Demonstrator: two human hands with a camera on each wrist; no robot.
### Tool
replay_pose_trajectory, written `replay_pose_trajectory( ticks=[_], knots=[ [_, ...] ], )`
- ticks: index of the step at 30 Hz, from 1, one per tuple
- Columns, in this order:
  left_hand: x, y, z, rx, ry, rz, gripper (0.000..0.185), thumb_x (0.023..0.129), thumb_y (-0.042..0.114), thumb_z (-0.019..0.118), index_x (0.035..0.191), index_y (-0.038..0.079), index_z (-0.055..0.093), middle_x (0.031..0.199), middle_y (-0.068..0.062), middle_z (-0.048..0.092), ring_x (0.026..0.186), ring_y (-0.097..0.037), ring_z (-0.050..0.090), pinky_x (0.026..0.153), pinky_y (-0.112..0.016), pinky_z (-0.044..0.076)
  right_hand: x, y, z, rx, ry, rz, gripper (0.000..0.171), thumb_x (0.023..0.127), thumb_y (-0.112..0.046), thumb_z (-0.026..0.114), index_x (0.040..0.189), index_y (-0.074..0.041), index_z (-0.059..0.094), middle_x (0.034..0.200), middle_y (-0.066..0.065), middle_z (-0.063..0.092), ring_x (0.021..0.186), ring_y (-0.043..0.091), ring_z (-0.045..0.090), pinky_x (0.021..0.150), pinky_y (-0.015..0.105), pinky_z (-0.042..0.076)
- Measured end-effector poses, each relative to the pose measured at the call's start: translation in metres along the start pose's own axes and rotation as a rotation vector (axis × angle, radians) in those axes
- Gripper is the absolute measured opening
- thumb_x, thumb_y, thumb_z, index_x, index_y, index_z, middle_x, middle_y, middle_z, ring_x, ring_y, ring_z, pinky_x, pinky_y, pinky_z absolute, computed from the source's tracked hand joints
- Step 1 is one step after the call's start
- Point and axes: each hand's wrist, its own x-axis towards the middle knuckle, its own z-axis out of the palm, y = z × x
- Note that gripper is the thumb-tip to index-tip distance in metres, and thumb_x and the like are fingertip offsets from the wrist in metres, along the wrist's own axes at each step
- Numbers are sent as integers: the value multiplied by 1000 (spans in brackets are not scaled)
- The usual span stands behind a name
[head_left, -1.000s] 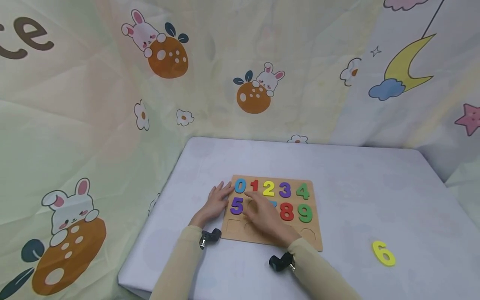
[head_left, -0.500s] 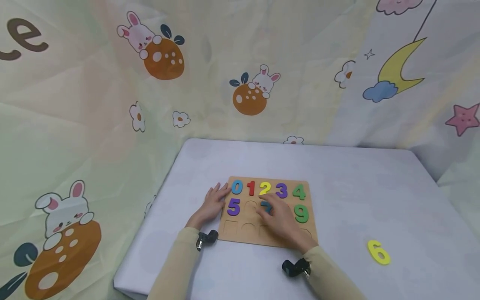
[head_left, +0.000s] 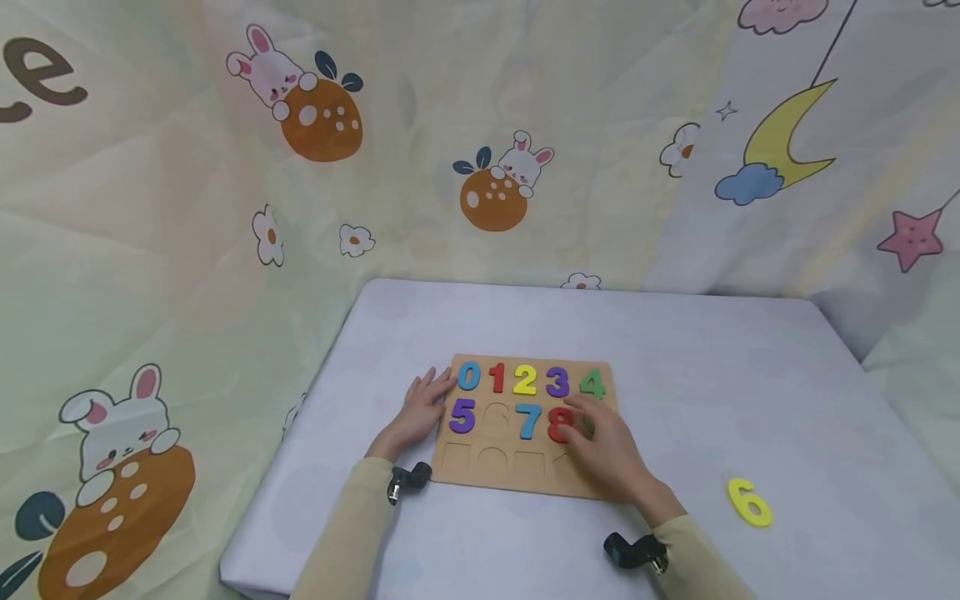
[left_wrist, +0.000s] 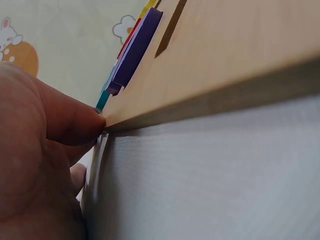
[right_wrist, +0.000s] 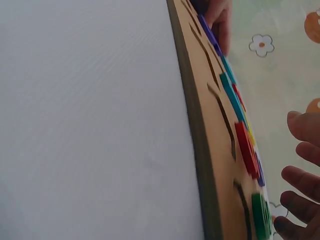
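A wooden number board (head_left: 480,477) lies on the white table, with coloured numbers 0 to 5 and 7 to 9 set in it. The slot (head_left: 495,415) between the purple 5 (head_left: 462,416) and the blue 7 is empty. My left hand (head_left: 423,400) lies flat, fingers straight against the board's left edge; in the left wrist view a fingertip (left_wrist: 75,122) touches the board (left_wrist: 225,50) corner. My right hand (head_left: 600,442) hovers over the board's right part with relaxed fingers (right_wrist: 300,175), holding nothing, beside the red 8 (head_left: 557,423) and covering the green 9 (right_wrist: 260,215). A yellow 6 (head_left: 748,502) lies loose on the table to the right.
The board's lower row has empty shape slots (head_left: 491,458). The table (head_left: 675,350) ends close on the left and front. Printed cloth with rabbits and a moon hangs behind and on both sides.
My right hand has slid right across the board, from over the empty slot and the 7 to over the 8 and 9. The left hand has stayed at the board's edge.
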Motion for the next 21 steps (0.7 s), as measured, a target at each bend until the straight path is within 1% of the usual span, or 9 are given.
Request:
replay_pose_trajectory(
  ticks=[6,9,14,18,21],
  knots=[
    [-1,1,-1,2,3,9,54,92,3,48,146,9,45,160,-2,28,151,-25,4,121,-48,-7,-12,25,-15,-46,72,-20,47,87,-17,72,131,-7,58,133,13,56,124,35,53,101,55,46],
    [-1,2,-1,19,6,11,54,93,3,48,146,9,45,160,-2,28,151,-24,5,121,-47,-7,-19,38,-24,-71,108,-12,46,87,-15,72,130,-5,58,131,16,56,125,37,51,100,57,45],
    [0,1,0,32,4,10,54,93,3,48,146,9,45,160,-1,28,151,-24,5,121,-47,-7,-31,56,-41,-115,147,28,46,88,-16,71,130,-5,57,133,19,54,127,40,48,100,60,43],
    [0,1,1,25,3,11,54,93,3,48,146,9,45,160,-1,28,151,-24,5,121,-46,-7,-41,68,-52,-157,189,35,45,87,-14,72,128,-4,58,130,20,56,124,41,49,98,59,43],
    [0,0,1,27,6,8,54,93,3,47,147,9,45,160,-1,28,151,-24,5,121,-46,-7,-47,73,-59,-169,213,30,44,86,-13,73,126,-3,59,128,20,56,121,41,51,96,60,44]
  ],
)
